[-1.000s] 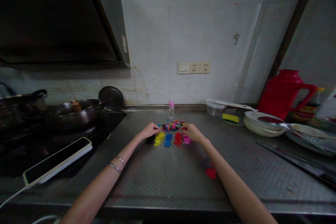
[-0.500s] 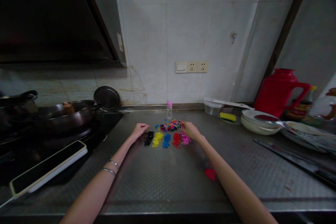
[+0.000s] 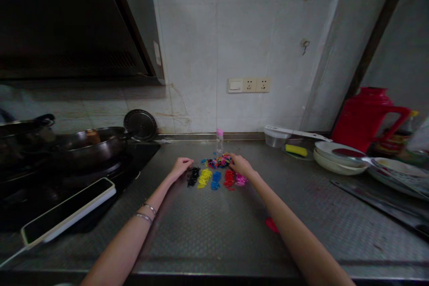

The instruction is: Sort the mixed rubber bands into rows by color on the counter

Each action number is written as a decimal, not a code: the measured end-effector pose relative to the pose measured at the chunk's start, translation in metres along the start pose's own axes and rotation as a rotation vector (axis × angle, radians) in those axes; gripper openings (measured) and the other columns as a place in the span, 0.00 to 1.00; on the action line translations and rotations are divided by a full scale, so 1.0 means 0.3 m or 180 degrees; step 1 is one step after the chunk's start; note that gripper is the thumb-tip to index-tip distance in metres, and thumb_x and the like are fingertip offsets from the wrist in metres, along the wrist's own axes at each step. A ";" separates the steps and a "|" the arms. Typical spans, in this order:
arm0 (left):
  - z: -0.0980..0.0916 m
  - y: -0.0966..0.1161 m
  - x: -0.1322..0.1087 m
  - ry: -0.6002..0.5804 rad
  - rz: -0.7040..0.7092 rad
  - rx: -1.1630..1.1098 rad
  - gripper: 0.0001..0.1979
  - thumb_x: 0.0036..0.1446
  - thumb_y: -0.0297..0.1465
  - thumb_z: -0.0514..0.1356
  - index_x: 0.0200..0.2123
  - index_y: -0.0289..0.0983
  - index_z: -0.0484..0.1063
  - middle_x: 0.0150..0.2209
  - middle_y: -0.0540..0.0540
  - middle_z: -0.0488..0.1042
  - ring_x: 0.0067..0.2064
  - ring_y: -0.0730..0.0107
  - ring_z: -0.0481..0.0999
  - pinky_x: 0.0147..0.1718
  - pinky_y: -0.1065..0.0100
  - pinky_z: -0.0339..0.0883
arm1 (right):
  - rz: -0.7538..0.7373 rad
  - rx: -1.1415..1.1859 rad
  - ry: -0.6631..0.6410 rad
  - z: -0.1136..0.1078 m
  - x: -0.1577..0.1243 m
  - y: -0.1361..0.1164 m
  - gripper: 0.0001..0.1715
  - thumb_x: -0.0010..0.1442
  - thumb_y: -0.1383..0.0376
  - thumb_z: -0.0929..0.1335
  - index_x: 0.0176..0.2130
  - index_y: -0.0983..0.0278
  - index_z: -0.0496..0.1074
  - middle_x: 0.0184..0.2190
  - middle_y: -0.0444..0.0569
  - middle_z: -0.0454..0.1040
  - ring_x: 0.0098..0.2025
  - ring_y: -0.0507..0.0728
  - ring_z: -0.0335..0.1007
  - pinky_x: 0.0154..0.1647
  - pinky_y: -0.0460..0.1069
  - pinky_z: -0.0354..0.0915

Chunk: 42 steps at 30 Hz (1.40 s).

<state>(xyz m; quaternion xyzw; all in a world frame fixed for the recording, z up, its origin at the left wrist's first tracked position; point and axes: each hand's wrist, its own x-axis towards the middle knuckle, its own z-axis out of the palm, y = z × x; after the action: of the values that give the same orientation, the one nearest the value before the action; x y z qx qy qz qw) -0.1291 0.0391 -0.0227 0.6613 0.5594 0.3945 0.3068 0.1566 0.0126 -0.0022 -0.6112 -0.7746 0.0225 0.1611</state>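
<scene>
Small coloured pieces lie in separate piles on the metal counter: black (image 3: 193,177), yellow (image 3: 204,178), blue (image 3: 216,180), red (image 3: 229,179) and pink (image 3: 241,179). Behind them is a mixed multicoloured pile (image 3: 219,161), with a small clear bottle with a pink cap (image 3: 219,141) standing past it. My left hand (image 3: 181,166) is closed beside the black pile, fingertips together; whatever they pinch is too small to name. At the right end of the mixed pile, my right hand (image 3: 240,165) touches the pieces with bent fingers, and its fingertips are partly hidden.
A phone (image 3: 69,210) lies at the left by the stove, which bears a pan (image 3: 97,145). On the right are a clear tub (image 3: 275,137), a yellow sponge (image 3: 296,150), stacked bowls (image 3: 338,166), a red jug (image 3: 363,118) and a red object (image 3: 271,225) beside my right forearm.
The whole view has shifted, so things appear slightly farther right. My right hand has moved a little left onto the mixed pile. My left hand stays beside the black pile.
</scene>
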 end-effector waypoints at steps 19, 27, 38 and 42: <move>0.010 -0.048 0.020 -0.0022 0.0169 -0.0018 0.19 0.48 0.41 0.53 0.30 0.30 0.74 0.19 0.50 0.67 0.19 0.77 0.61 0.19 0.75 0.50 | 0.0042 0.0440 0.0343 0.005 -0.012 0.053 0.28 0.54 0.70 0.58 0.55 0.63 0.55 0.33 0.51 0.73 0.34 0.53 0.68 0.32 0.44 0.57; 0.005 -0.031 0.010 -0.0032 0.0219 0.0033 0.18 0.48 0.39 0.53 0.30 0.30 0.74 0.18 0.50 0.68 0.20 0.76 0.62 0.20 0.74 0.52 | -0.0561 0.0971 0.0007 -0.021 -0.041 0.039 0.27 0.48 0.74 0.61 0.49 0.64 0.66 0.26 0.46 0.72 0.27 0.49 0.65 0.31 0.42 0.58; 0.007 -0.018 -0.004 -0.0066 0.0228 0.0138 0.16 0.48 0.35 0.53 0.32 0.30 0.75 0.19 0.49 0.69 0.21 0.75 0.65 0.22 0.74 0.55 | -0.0598 0.1005 0.0154 -0.038 -0.055 0.066 0.27 0.48 0.75 0.59 0.47 0.65 0.70 0.35 0.50 0.74 0.35 0.52 0.68 0.37 0.43 0.60; 0.014 -0.019 -0.004 -0.0060 0.0256 0.0131 0.14 0.47 0.33 0.54 0.31 0.30 0.75 0.21 0.47 0.72 0.24 0.73 0.68 0.24 0.73 0.58 | -0.0523 0.0921 0.0368 -0.045 -0.060 0.073 0.25 0.50 0.74 0.58 0.46 0.64 0.70 0.40 0.51 0.72 0.40 0.54 0.67 0.42 0.45 0.59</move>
<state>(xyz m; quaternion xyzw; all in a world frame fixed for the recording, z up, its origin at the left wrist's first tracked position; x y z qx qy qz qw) -0.1284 0.0390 -0.0297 0.6931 0.5374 0.3887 0.2824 0.1847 -0.0013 0.0016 -0.5165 -0.8000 0.0854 0.2930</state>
